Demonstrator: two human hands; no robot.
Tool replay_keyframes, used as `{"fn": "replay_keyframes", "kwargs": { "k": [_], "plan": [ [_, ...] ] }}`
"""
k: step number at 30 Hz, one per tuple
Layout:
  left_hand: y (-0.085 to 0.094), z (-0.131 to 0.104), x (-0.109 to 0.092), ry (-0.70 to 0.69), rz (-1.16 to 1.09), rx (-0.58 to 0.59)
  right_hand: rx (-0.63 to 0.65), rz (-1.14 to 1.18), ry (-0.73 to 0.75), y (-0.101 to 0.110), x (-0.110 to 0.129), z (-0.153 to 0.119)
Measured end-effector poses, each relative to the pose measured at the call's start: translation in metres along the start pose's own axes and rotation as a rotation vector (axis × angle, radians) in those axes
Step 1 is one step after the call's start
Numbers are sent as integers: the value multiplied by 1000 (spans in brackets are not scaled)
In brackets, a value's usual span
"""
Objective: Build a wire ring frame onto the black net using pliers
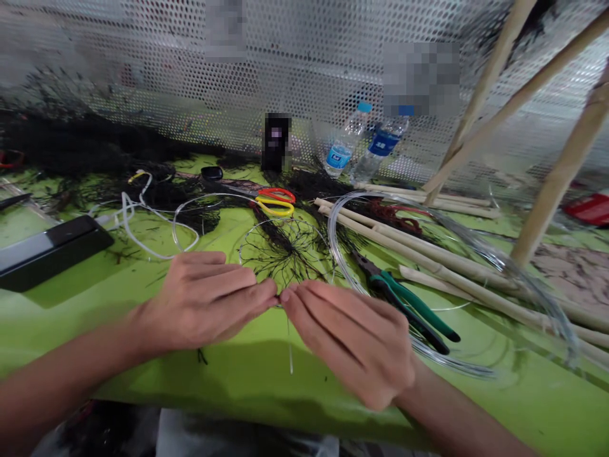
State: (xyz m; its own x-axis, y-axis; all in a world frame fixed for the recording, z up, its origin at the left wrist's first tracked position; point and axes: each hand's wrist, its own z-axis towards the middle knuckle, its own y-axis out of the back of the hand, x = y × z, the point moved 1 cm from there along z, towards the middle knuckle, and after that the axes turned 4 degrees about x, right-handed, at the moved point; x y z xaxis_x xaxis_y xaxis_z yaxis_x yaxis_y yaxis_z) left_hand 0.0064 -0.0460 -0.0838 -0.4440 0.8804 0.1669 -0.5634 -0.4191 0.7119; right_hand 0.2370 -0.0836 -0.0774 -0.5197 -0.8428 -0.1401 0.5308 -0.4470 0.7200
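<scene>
A round piece of dark branching strands, ringed by a thin pale wire loop, lies at the middle of the green table. My left hand pinches its near edge from the left. From the right, my right hand pinches the same edge, its fingertips almost touching those of the left. The exact spot between the fingertips is too small to make out. A short pale wire end sticks out below the fingertips.
Green-handled pliers lie beside the right hand, near coiled clear wire and bamboo sticks. Red-and-yellow scissors, two bottles, a white cable and a dark device surround the hands on the green table.
</scene>
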Motion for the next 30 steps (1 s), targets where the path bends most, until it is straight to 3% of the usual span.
{"fn": "replay_keyframes", "kwargs": {
  "k": [2, 4, 7, 11, 17, 24, 27, 30],
  "plan": [
    [-1, 0, 2, -23, -19, -11, 10, 41, -3, 1, -2, 1],
    [-1, -1, 4, -59, -47, -42, 57, 359, -288, 1, -7, 3],
    [-1, -1, 7, -100, -59, -62, 251, 889, -714, 0, -13, 6],
    [-1, 0, 6, -107, -70, -18, 468, 1196, -912, 0, -19, 9],
    [-1, -1, 3, -174, -76, 45, 588, 1397, -955, -4, -26, 7],
    [1, 2, 6, -188, -101, 109, 556, 1450, -1020, -3, -22, 8],
    [2, 3, 6, -167, -132, 108, 543, 1384, -999, -2, -20, 10],
    [2, 3, 5, -139, -141, 75, 494, 1163, -848, 0, -19, 10]
  ]
}}
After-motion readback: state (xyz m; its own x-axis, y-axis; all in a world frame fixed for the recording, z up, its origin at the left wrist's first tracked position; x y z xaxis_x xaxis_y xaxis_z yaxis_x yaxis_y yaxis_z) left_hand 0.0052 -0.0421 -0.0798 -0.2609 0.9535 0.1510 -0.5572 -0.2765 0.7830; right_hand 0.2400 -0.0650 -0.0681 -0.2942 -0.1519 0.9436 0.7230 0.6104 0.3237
